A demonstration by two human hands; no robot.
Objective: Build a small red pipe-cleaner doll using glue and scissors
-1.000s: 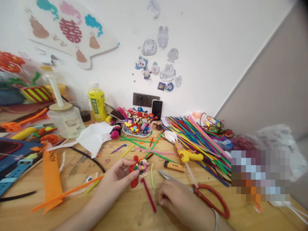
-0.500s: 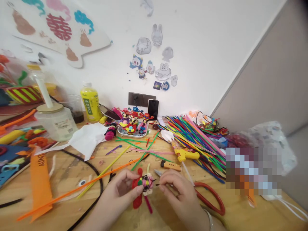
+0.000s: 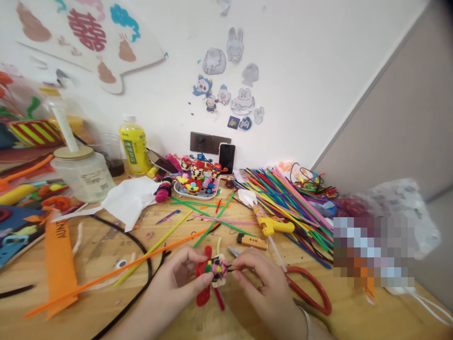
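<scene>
My left hand (image 3: pixel 179 281) pinches a small pipe-cleaner figure (image 3: pixel 211 274), red with pink, yellow and green bits, just above the wooden table (image 3: pixel 106 264). My right hand (image 3: pixel 264 283) is closed in a pinch at the figure's right side, on a thin dark piece too small to name. A dark pink pipe cleaner (image 3: pixel 219 298) lies right under the figure. Red-handled scissors (image 3: pixel 307 293) lie behind my right hand.
A yellow glue gun (image 3: pixel 272 226), an orange lighter (image 3: pixel 252 241) and a heap of coloured pipe cleaners (image 3: pixel 286 198) lie at the right. A tray of finished figures (image 3: pixel 196 182), a yellow bottle (image 3: pixel 133 150), a jar (image 3: pixel 83 172) and white paper (image 3: pixel 129 200) stand behind. Long orange strips cross the left.
My right hand came up from the table to the figure's right side. My left hand lifted the figure and drew it a little nearer. The view shifted slightly.
</scene>
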